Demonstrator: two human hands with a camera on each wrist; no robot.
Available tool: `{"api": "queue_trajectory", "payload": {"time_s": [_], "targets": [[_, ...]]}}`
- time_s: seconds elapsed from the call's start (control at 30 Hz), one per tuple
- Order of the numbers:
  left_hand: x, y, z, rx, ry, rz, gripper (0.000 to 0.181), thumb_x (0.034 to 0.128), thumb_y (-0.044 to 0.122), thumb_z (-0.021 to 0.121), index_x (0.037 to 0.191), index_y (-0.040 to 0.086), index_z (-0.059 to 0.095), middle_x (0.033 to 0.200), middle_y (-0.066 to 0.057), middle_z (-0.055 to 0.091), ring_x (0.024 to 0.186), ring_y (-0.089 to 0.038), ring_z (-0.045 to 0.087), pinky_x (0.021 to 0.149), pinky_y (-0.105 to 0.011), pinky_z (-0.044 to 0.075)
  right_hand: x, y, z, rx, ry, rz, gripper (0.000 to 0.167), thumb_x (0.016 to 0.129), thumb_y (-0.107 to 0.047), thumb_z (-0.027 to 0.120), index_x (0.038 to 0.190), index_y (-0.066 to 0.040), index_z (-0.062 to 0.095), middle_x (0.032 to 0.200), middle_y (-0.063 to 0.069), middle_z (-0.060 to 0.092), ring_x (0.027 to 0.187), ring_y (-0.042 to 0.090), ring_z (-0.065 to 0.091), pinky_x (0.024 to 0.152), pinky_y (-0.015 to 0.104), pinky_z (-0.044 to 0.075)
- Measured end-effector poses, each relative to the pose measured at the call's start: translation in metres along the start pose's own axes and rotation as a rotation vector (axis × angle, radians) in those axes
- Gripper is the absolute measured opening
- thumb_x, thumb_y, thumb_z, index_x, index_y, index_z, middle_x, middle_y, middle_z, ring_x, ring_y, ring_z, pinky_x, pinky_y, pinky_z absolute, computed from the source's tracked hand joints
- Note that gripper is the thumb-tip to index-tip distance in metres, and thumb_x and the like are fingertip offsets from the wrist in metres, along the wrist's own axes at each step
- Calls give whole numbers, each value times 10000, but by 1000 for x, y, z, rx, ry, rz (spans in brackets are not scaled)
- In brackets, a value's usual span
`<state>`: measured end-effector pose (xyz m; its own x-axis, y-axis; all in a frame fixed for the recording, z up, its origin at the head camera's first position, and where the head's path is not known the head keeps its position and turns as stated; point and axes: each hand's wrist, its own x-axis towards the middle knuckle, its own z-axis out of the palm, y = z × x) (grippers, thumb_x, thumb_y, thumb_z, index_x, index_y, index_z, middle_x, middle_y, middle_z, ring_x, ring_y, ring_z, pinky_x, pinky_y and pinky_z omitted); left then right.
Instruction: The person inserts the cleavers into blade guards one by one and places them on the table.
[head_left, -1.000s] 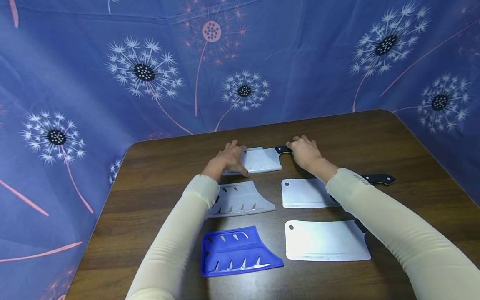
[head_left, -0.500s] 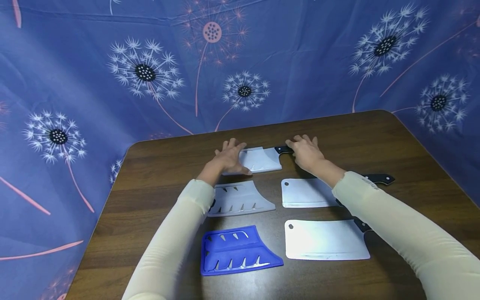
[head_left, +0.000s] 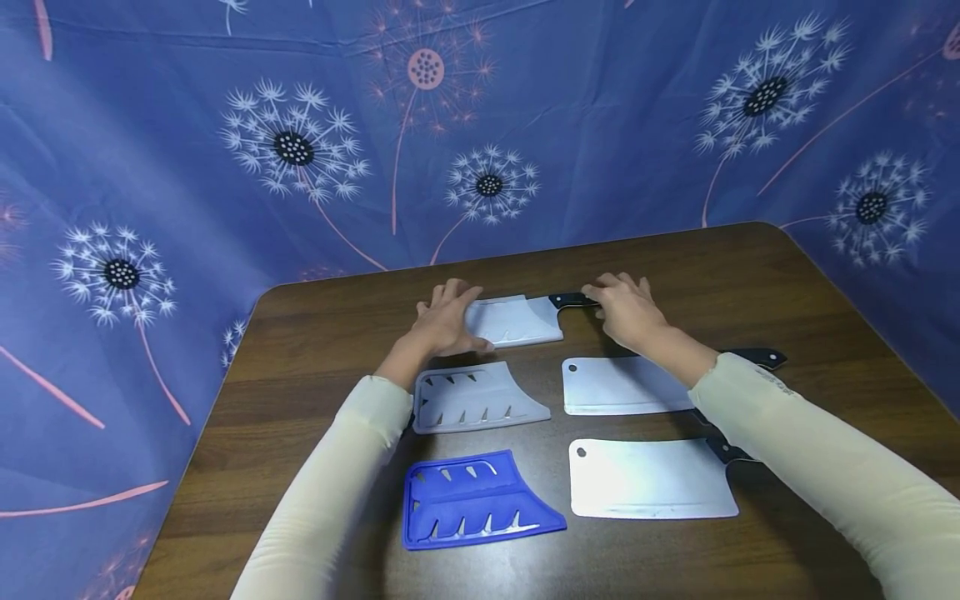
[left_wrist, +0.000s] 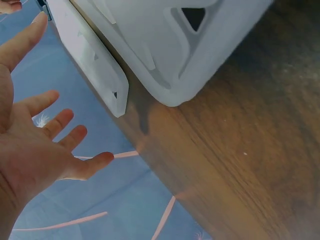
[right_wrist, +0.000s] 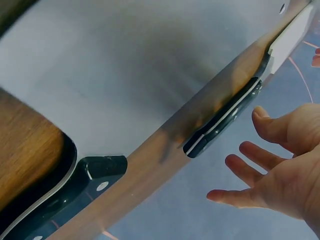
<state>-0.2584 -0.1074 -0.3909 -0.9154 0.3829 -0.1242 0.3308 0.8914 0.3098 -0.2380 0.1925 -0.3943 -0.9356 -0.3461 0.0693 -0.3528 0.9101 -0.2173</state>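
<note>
Dial: centred between the two rows on the brown table [head_left: 322, 375], the head view's top being 12.
Far cleaver [head_left: 544, 311]: lies flat near 12, its blade mostly inside the white sheath [head_left: 502, 323], black handle [head_left: 568, 300] towards 3.
Left hand [head_left: 442, 327]: at 10, fingers spread wide around the white sheath's 9 o'clock end, gripping nothing; whether it touches the sheath, I cannot tell.
Right hand [head_left: 626, 312]: between 1 and 2, fingers loose and apart, beside the handle's 3 o'clock end, holding nothing; contact there is unclear.
Grey sheath [head_left: 476, 398]: at 9, flat, bare of any blade, slotted along two edges.
Blue sheath [head_left: 476, 502]: at 7, flat and likewise slotted, just below the grey one.
Middle cleaver [head_left: 615, 386]: at 3, blade bare, its handle partly hidden by the right arm.
Near cleaver [head_left: 648, 482]: at 4, blade bare, handle also partly covered.
Backdrop [head_left: 600, 108]: blue cloth with dandelions, beyond 12.
</note>
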Motion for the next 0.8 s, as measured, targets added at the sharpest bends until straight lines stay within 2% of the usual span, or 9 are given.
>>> {"api": "queue_trajectory", "payload": {"time_s": [0.2,0.37,0.57,0.8], "targets": [[-12,0,-3,10,42,48,947,735,522,777,1509,223,321,1482,-73,270,1350,-291,243,966,-593,268,-11,2,-5,31,21,-4,602,772,196,530,1335,-17,551,1336,244,495,1202,473,422,955,766,208],[-25,-3,-3,5,78,75,911,743,509,772,1494,208,353,1481,-87,292,1354,-295,255,979,-590,252,-23,6,-7,59,58,-6,575,768,188,568,1311,-4,570,1288,247,531,1165,471,454,938,764,230],[-39,-9,-3,18,96,85,907,749,512,768,1496,215,348,1485,-95,291,1356,-302,247,986,-599,242,-35,14,-10,92,98,12,509,792,131,643,1280,-9,599,1273,259,545,1165,492,461,940,761,232],[-50,-13,-3,20,103,95,912,752,522,762,1494,189,351,1491,-106,283,1363,-312,240,1004,-614,225,-45,21,-15,120,150,20,491,792,112,661,1265,-7,609,1260,258,558,1171,487,463,946,769,199]]}}
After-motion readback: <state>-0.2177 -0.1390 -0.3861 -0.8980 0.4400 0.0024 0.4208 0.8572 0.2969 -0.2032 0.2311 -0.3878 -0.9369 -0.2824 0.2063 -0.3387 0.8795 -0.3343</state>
